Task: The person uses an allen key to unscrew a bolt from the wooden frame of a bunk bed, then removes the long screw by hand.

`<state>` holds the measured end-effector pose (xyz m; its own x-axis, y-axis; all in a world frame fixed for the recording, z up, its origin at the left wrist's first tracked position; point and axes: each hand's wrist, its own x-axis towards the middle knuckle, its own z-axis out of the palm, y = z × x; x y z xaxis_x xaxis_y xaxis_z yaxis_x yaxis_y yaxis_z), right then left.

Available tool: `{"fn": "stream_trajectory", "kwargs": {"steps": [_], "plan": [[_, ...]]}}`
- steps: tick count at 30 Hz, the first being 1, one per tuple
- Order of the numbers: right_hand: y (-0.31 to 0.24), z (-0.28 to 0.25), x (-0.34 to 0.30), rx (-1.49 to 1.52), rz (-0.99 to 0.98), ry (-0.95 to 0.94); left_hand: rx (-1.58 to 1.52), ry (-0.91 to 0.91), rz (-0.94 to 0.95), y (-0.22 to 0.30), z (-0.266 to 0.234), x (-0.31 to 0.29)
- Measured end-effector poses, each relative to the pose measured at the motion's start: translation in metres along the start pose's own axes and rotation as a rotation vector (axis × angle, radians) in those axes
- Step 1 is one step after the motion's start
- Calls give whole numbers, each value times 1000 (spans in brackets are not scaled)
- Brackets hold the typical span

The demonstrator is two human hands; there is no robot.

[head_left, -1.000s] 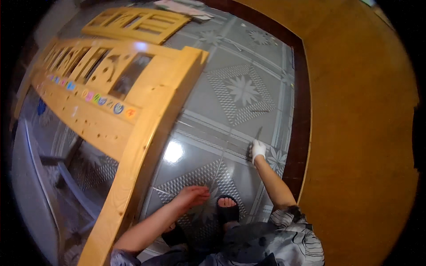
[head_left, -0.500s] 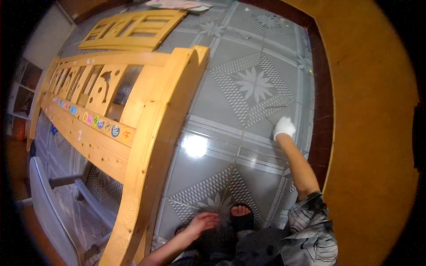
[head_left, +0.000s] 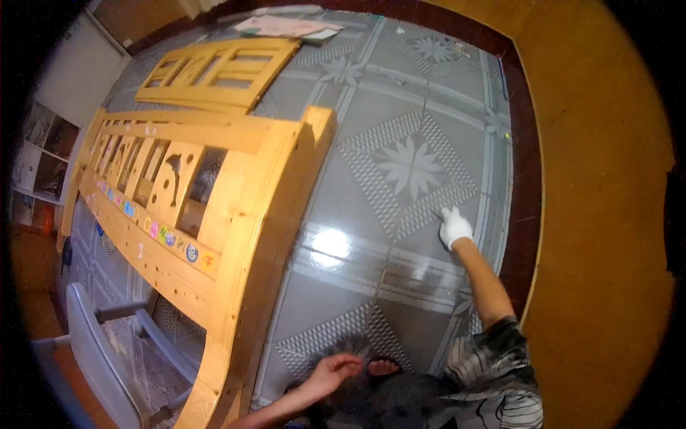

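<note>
My right hand (head_left: 455, 228), in a white glove, is stretched far out to the floor on the right. Its fingertips are bent down onto the patterned tiles (head_left: 357, 189), at the spot where a thin rod lay; the rod is now out of sight, and whatever the fingers hold is hidden. Bare and close to my body, my left hand (head_left: 336, 375) hovers above the floor by my foot (head_left: 383, 367). Its fingers are curled in toward the thumb, and nothing shows in them.
A pale wooden bed frame (head_left: 246, 207) with cut-out slats and round stickers stands along my left. Behind it lies a second slatted wooden panel (head_left: 221, 71). A grey chair (head_left: 100, 357) stands at lower left. A brown wall (head_left: 600, 214) with dark red skirting runs along the right.
My right hand has come onto the rod's place, and the rod no longer shows. The left hand's fingers have curled in from a flatter pose. The whole view has tilted, so the floor sits lower.
</note>
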<state>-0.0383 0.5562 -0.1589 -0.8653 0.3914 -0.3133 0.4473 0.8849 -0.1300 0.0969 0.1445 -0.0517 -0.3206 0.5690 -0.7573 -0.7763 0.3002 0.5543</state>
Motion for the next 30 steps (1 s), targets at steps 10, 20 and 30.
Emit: {"fn": "stream_trajectory", "kwargs": {"steps": [10,20,30], "plan": [[7,-2,25,254,150,-217,1232,1317,479,151,-71,-68],[-270,-96,86,1308,-131,-175,1023,993,-320,16,-142,-169],[-302,-109,111,1267,-104,-295,995,1051,-192,41,-131,-164]]}}
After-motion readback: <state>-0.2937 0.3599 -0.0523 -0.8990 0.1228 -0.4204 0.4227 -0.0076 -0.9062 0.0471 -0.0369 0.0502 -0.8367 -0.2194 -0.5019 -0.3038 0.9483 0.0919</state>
